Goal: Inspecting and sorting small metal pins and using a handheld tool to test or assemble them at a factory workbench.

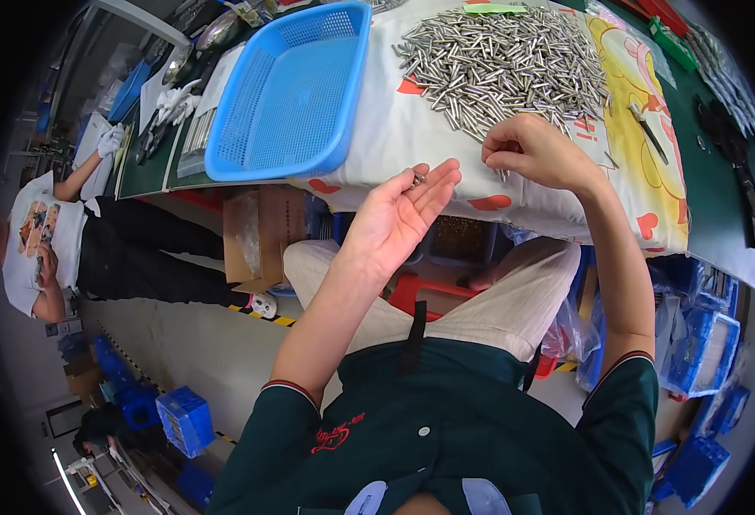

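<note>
You are holding small metal pieces (418, 179) in your left hand (397, 212), below a heap of metal pins (506, 64).
Your left hand is facing palm up, its fingers stretching out, with the pieces lying beside the thumb. At its two o'clock, your right hand (539, 153) is curling its thumb and fingers together near the heap's lower edge; you cannot tell whether it is gripping a pin. From your left hand, the heap is spreading at one o'clock over a patterned cloth (377, 129) on the counter (729, 232), and a blue basket (296, 107) is sitting between ten and eleven o'clock.
</note>
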Available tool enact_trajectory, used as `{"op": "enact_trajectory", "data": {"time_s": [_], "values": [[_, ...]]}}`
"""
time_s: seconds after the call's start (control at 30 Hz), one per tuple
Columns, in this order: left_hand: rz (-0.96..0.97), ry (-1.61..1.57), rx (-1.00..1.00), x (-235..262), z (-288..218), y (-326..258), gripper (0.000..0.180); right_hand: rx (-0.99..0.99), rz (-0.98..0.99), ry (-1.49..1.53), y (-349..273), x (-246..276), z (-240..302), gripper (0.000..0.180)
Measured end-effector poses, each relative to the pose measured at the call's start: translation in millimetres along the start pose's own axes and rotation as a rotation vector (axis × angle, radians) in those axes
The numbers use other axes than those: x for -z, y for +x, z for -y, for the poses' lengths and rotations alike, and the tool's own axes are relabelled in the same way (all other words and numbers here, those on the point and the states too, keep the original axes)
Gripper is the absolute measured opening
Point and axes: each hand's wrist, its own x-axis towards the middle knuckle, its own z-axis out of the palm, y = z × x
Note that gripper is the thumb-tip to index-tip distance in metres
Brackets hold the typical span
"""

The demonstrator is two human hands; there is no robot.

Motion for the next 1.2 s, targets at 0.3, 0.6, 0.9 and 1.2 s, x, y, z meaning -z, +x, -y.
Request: {"op": "enact_trajectory", "data": {"time_s": [0.3, 0.6, 0.9, 1.2], "values": [[-0.005, 0.481, -0.254, -11.0, 11.5, -1.3, 0.019, 0.036, 0.025, -0.172, 0.2, 8.7, 7.6, 0.011], [0.08, 1.598, -1.152, -8.5, 9.3, 10.0, 0.012, 0.111, 0.1, -0.606, 25.2, -12.1, 32.2, 0.003], [0.013, 0.871, -0.509, 4.6, -2.8, 6.6, 0.022, 0.381, -0.106, -0.683, 20.8, -34.9, 24.6, 0.007], [0.0, 0.463, -0.233, -1.8, 0.5, 6.6, 0.021, 0.318, -0.284, -0.242, 13.3, -21.2, 1.9, 0.013]]}}
